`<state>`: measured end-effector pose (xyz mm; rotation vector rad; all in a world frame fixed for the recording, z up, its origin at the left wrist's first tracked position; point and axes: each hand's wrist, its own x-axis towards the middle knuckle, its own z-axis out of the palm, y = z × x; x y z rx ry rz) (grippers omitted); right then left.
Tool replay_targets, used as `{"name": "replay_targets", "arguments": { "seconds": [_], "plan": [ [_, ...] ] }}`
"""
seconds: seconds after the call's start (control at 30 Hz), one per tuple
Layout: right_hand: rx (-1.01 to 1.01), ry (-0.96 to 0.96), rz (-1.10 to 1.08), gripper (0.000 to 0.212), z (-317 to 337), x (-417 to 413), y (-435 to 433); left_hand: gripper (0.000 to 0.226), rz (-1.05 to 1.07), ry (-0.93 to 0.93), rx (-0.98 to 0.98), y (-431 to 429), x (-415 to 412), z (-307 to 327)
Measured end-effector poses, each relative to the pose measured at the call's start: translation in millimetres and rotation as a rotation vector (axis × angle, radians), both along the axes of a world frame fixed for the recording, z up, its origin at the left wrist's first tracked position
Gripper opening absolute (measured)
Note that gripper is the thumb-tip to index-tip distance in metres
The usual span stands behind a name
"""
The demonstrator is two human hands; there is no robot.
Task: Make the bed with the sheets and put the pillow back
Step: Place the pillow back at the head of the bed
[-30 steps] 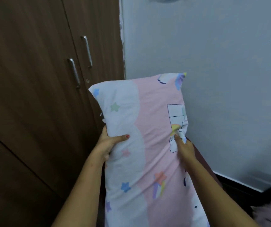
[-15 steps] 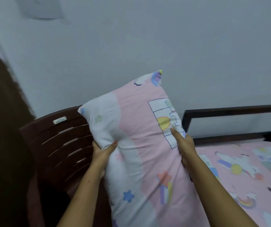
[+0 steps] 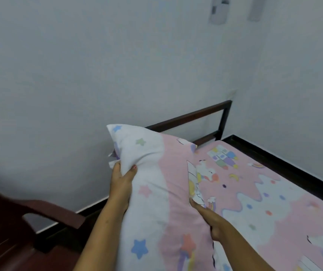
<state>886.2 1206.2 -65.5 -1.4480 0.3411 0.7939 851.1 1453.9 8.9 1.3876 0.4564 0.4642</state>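
Note:
I hold a pink and white pillow (image 3: 162,194) printed with stars, lengthwise in front of me, its far end near the head of the bed. My left hand (image 3: 122,182) grips its left edge, thumb on top. My right hand (image 3: 211,222) presses and holds its right side. To the right lies the bed with a pink cartoon-print sheet (image 3: 270,202) spread flat over the mattress. The dark headboard rail (image 3: 194,116) stands behind the pillow's far end.
A dark red plastic chair (image 3: 20,227) stands at the lower left beside the bed. Pale walls meet in a corner at the bed's far right. A dark bed frame edge (image 3: 285,165) runs along the right wall. Two switch plates (image 3: 218,10) hang high on the wall.
The view has swung right from the wardrobe, past the chair, onto the bed. The pillow, held by both hands, has moved right and lower toward the head of the bed.

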Motion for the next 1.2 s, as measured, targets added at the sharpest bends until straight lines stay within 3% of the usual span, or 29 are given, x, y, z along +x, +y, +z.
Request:
{"name": "replay_targets", "arguments": {
  "seconds": [0.07, 0.2, 0.33, 0.43, 0.57, 0.63, 0.67, 0.77, 0.87, 1.0, 1.07, 1.13, 1.2],
  "plan": [
    [-0.024, -0.033, -0.092, 0.053, -1, 9, -14, 0.031, -0.068, 0.0, 0.034, -19, 21, 8],
    [0.055, 0.019, -0.241, 0.099, -19, 40, -29, 0.038, -0.193, 0.017, 0.155, -35, 74, 25],
    [0.036, 0.004, -0.377, 0.082, -28, 77, -17, 0.049, -0.336, 0.052, 0.326, -41, 141, 44],
    [0.044, -0.029, -0.481, 0.112, -81, 127, -17, 0.04, -0.419, 0.062, 0.442, -41, 196, 50],
    [0.11, -0.015, -0.568, 0.08, -48, 160, 20, 0.036, -0.54, 0.019, 0.549, -37, 268, 49],
    [0.145, -0.004, -0.583, 0.092, -35, 179, 36, 0.04, -0.589, 0.014, 0.583, -33, 300, 46],
    [0.102, -0.007, -0.584, 0.093, -32, 189, 43, 0.042, -0.614, 0.01, 0.593, -32, 315, 44],
    [-0.081, -0.108, -0.594, 0.067, -24, 215, 62, 0.045, -0.691, -0.024, 0.631, -32, 352, 36],
    [-0.431, -0.449, -0.518, 0.079, -14, 243, 65, 0.043, -0.759, -0.04, 0.739, -39, 379, 27],
    [-1.037, -0.952, -0.152, 0.083, 19, 305, 56, 0.044, -0.877, -0.055, 0.923, -52, 418, 0],
    [-1.216, -1.143, -0.073, 0.082, 39, 337, 48, 0.049, -0.893, -0.042, 0.976, -56, 434, -11],
    [-1.341, -1.179, 0.022, 0.087, 52, 369, 40, 0.053, -0.9, -0.001, 1.083, -59, 450, -26],
    [-1.481, -1.138, 0.273, 0.088, 60, 394, 38, 0.053, -0.942, 0.005, 1.164, -62, 459, -40]
  ]
}}
